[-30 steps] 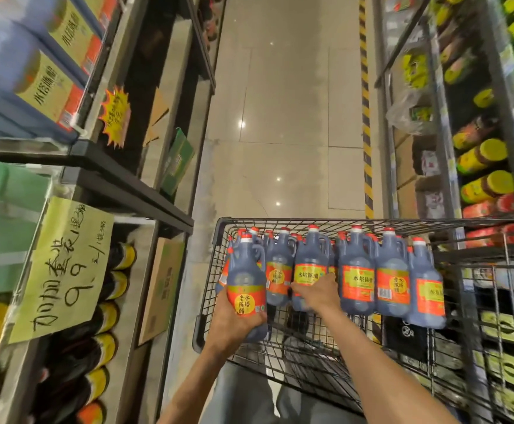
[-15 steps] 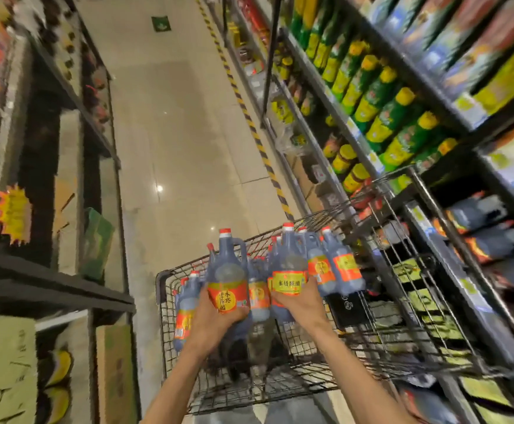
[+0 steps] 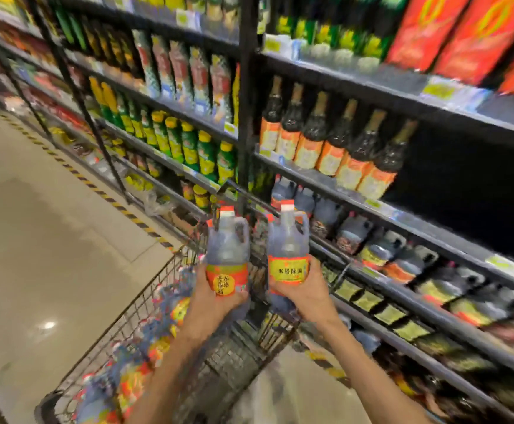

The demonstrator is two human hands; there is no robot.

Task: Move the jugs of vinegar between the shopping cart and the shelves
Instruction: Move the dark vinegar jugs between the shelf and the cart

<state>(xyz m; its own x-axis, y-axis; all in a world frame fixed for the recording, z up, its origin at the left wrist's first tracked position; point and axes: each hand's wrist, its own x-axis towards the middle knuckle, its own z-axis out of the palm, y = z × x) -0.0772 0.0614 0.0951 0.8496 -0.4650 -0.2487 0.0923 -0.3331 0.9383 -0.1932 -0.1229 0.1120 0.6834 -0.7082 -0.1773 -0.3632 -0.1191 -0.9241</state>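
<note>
I have swung from the aisle toward the shelves at my two o'clock, both jugs lifted clear of the shopping cart (image 3: 133, 313). My left hand (image 3: 216, 304) wraps the red-labelled jug (image 3: 227, 255); my right hand (image 3: 306, 296) clamps the yellow-labelled jug (image 3: 288, 249), both upright at twelve o'clock. A row of matching jugs (image 3: 402, 258) lies on the lower shelf (image 3: 433, 237) at three o'clock, so I judge shelving comes next, not loading
</note>
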